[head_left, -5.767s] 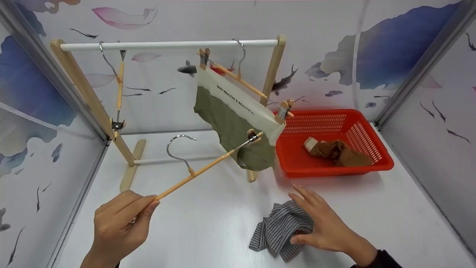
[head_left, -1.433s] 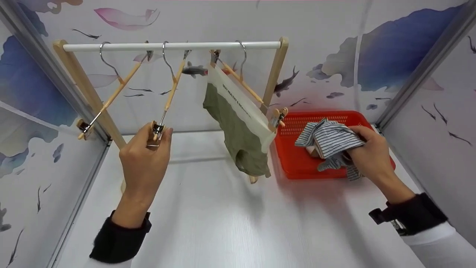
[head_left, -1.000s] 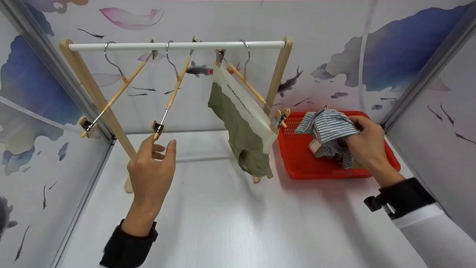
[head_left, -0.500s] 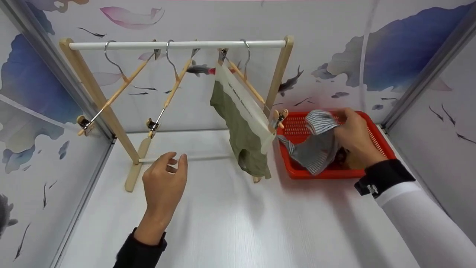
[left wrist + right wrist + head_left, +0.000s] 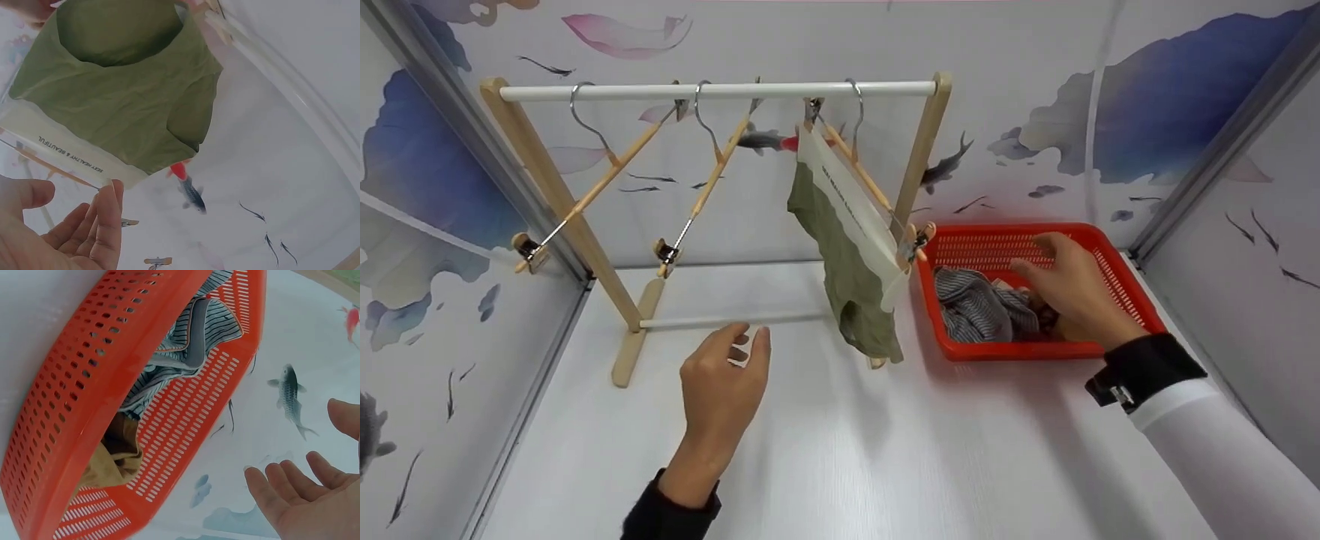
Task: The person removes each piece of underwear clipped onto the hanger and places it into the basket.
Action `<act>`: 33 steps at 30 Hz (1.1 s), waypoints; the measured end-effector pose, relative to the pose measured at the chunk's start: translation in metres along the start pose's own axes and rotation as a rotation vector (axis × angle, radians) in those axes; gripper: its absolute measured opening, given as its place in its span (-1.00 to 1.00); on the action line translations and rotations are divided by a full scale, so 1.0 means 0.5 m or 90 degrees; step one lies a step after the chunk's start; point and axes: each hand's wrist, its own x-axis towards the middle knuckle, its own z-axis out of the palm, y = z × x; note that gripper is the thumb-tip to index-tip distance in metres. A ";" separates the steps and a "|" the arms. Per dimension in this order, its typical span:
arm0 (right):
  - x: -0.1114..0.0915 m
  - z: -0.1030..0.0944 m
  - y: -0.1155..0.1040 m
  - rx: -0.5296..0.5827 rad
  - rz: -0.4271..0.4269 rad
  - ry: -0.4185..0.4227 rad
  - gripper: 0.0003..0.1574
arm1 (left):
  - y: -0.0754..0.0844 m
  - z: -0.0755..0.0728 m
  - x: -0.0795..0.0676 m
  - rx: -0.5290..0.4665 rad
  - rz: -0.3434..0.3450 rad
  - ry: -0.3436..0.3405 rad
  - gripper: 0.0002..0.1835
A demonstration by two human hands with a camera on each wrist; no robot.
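The striped garment (image 5: 979, 304) has just left the right hand (image 5: 1072, 285): half a second ago it was pinched and partly lifted, and now it lies crumpled inside the red plastic basket (image 5: 1020, 351), toward its left end, beside a brown garment (image 5: 115, 464). That appears to finish the handling of this piece, with olive-green briefs (image 5: 851, 277) the one garment left hanging from the white rail (image 5: 780, 91), their cream waistband clipped to the right-hand clip hanger (image 5: 870, 176). The left clip hanger (image 5: 611, 176) and the middle clip hanger (image 5: 706, 187) hang bare. The right hand is over the basket with thumb and fingers parted, holding nothing and, as far as the views show, touching nothing. The left hand (image 5: 727, 382) has come away from the middle clip hanger and shifted rightward, toward the briefs; its fingers are loosely bent, thumb apart, with nothing in them. In the left wrist view its fingertips overlap the edge of the waistband, but the head view shows hand and briefs apart.
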 end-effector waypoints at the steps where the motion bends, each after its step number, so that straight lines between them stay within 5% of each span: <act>1: -0.002 -0.003 0.002 -0.003 -0.004 0.001 -0.09 | 0.003 0.004 -0.005 -0.003 0.003 0.000 -0.77; 10: -0.029 -0.019 0.005 0.004 -0.025 0.001 -0.10 | 0.040 0.039 -0.020 0.019 0.048 0.014 -0.61; 23: -0.064 -0.012 -0.005 -0.012 -0.066 0.024 -0.21 | 0.111 0.088 0.010 0.005 0.140 0.079 -0.27; 33: -0.087 -0.005 -0.013 -0.026 -0.113 0.033 -0.28 | 0.155 0.123 0.031 0.008 0.158 0.126 -0.21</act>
